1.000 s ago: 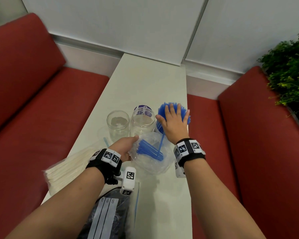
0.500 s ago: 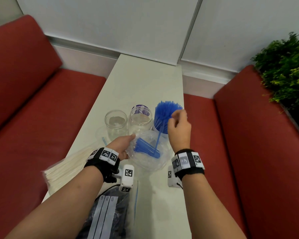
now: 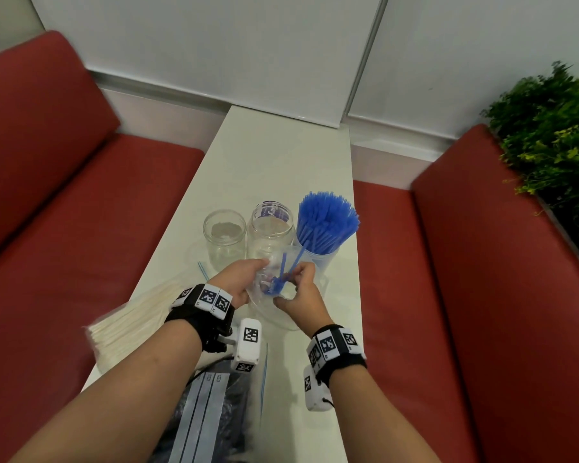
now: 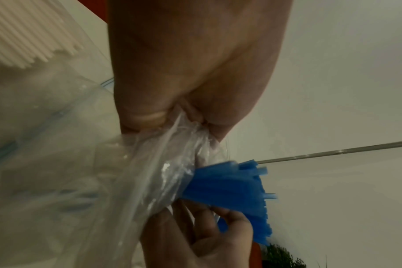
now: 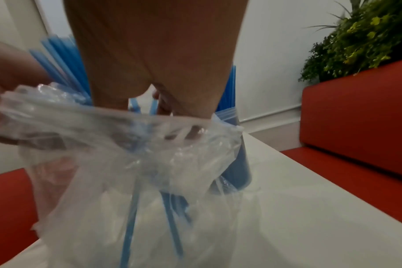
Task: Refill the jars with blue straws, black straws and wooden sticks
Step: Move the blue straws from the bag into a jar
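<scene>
On the white table, just in front of the three jars, your left hand pinched the gathered mouth of the clear plastic bag, thumb and fingers curled tight on the crumpled film. Your right hand had its fingers curled around the few blue straws poking up out of that bag, touching the bag's rim as well. Behind your hands, the right jar stood packed with a bundle of blue straws fanning out at the top. The middle jar and the left jar stood beside it with no straws in them. A sheaf of pale sticks lay at the table's left edge, and a zip bag of black straws lay nearest you.
</scene>
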`<state>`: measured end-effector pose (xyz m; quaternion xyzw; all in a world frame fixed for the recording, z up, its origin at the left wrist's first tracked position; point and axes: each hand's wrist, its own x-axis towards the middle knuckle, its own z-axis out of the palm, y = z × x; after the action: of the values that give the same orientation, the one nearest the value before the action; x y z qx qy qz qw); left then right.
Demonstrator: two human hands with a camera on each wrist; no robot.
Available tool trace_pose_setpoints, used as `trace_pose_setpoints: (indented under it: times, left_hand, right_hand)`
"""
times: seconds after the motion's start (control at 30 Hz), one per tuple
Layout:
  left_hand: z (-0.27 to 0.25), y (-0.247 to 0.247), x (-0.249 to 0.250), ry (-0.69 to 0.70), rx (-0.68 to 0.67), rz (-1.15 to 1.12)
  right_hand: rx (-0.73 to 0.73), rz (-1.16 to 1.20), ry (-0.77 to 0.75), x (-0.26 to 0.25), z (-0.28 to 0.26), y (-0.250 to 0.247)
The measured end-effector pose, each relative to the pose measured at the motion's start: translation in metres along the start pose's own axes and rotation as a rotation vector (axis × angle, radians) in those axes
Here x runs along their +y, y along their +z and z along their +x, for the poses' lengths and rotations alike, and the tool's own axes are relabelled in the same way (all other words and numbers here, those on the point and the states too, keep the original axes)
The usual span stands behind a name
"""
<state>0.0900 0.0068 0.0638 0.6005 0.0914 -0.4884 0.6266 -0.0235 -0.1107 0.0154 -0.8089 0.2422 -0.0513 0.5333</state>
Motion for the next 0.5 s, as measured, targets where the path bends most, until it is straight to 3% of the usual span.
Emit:
trace_pose_setpoints:
  times: [0.5]
  left_hand:
    - [0.001, 0.004, -0.004, 0.016, 0.046, -0.108]
  right_hand:
    - [-0.106, 0.083, -0.028, -0.004, -0.003, 0.008]
